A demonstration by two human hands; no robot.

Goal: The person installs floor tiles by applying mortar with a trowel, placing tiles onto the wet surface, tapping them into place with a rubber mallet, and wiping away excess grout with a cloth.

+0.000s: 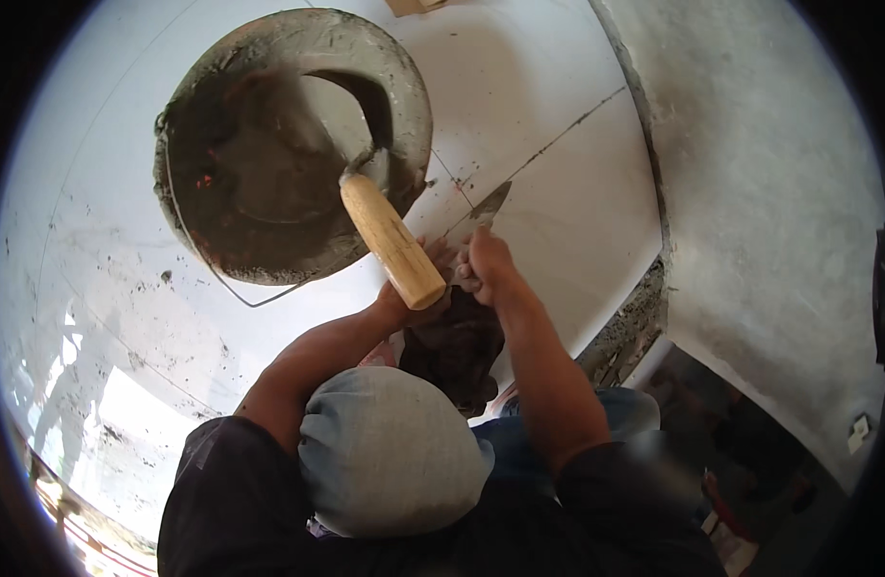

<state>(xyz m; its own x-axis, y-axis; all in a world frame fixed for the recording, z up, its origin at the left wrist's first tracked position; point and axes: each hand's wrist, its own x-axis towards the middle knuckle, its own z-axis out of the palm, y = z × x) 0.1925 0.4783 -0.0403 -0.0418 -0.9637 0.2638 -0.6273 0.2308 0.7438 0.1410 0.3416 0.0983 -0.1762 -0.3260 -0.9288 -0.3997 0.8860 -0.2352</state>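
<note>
- A large, mortar-smeared bucket point(414, 101) with a wire bail stood on a pale tiled floor point(577, 48), a dark wet mix point(279, 154) inside it.
- To the lower right of the bucket, the right hand point(488, 262) was clenched around a small pointed trowel point(492, 204), its tip aimed away from the body, near a dark joint point(568, 135) between tiles.
- Just below the bucket's right side, the left hand point(442, 256) sat partly behind the wooden handle point(390, 236) of a tool leaning out of the bucket; whether it grasped anything could not be told.
- The step in hand appeared to be working the small blade close above the floor; the next move probably called for a steady right grip, clear of the wooden handle.
- Contact between blade and floor was unclear. Below the bucket, a dark bundle point(452, 351) was hard to identify, and a pale rounded cap point(394, 452) blocked the lap.
</note>
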